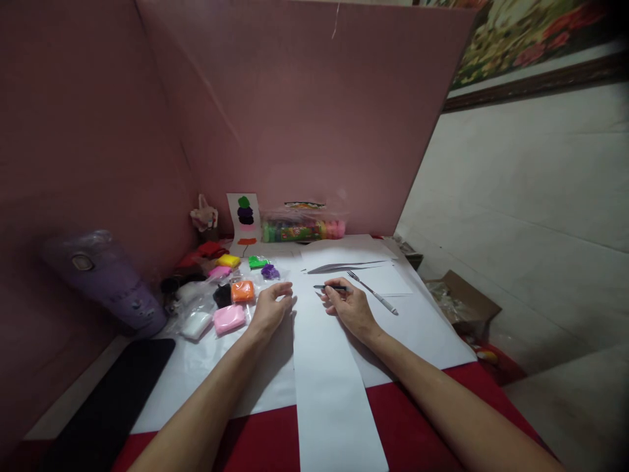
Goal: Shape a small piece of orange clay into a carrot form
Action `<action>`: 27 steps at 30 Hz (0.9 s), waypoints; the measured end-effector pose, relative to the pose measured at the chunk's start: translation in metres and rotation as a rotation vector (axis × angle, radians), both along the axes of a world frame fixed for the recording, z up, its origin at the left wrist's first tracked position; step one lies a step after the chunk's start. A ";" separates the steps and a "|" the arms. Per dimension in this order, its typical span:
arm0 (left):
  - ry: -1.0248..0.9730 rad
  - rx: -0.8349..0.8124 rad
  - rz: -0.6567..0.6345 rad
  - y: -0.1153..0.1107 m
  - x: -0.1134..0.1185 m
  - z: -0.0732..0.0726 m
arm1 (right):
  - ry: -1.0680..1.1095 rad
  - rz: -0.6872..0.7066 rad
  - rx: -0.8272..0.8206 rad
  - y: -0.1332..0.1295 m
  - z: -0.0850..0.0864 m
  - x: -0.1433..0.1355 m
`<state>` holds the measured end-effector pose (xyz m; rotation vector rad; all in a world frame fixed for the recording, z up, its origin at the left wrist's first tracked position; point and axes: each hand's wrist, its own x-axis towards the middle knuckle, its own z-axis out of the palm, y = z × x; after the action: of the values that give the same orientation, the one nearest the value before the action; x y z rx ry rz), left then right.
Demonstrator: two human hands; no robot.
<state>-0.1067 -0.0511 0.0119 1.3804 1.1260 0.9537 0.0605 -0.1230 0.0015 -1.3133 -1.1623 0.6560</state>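
Note:
My right hand (348, 308) grips a dark pen (330, 287), its tip pointing left above a long white paper strip (327, 387). My left hand (272, 308) is beside the strip's left edge, thumb and fingers apart and holding nothing. Near the left hand lie wrapped soft clay packets: orange (242, 291), pink (229, 318), white (196, 324) and a purple piece (270, 271). A fork (376, 294) with a pale handle rests just right of the pen. Behind it, a dark grey curved shape (339, 267) shows on the paper.
At the back, a card with coloured blobs (244, 213) leans by a clear bag of coloured clay (304, 229). A purple bottle (111, 282) and a black flat object (118, 393) are on the left. A cardboard box (472, 305) is past the right edge. Red cloth (260, 439) covers the front.

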 end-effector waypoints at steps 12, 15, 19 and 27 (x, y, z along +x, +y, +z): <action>-0.382 -0.277 -0.116 -0.001 -0.011 0.019 | 0.018 -0.002 -0.002 -0.002 0.001 0.002; -0.408 -0.281 -0.133 -0.002 -0.011 0.020 | 0.024 -0.003 -0.009 -0.002 0.002 0.001; -0.407 -0.260 -0.144 -0.003 -0.011 0.021 | 0.032 -0.009 -0.016 -0.003 0.004 0.001; -0.004 0.150 -0.020 0.009 -0.007 -0.002 | 0.043 0.009 0.003 -0.003 0.001 0.002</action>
<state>-0.1139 -0.0417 0.0100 1.5060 1.0534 1.0436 0.0624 -0.1259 0.0028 -1.2859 -1.1351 0.6856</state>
